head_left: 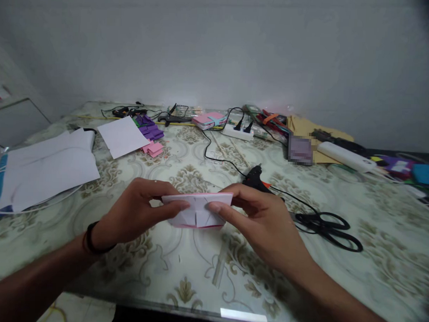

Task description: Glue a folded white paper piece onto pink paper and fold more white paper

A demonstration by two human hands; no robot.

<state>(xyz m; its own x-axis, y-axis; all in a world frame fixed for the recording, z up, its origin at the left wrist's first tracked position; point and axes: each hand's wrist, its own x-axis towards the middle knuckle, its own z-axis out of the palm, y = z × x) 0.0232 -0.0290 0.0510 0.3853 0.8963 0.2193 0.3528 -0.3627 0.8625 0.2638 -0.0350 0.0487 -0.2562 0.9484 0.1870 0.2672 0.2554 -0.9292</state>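
A folded paper (197, 212), white with pink edges, is held up over the middle of the patterned table. My left hand (138, 214) pinches its left end, thumb on the near face and fingers behind. At the right end, my right hand (265, 224) grips it the same way, with the thumb on the near face. The fingers behind the paper are partly hidden. Just beyond my right hand lies a black glue gun (255, 178), and black-handled scissors (325, 227) rest to the right of that hand.
White sheets (52, 167) lie at the left, with another white sheet (123, 136) near purple paper pieces (148, 128). A white power strip (238, 132) with cords stands at the back. The table's front edge (153, 307) is near.
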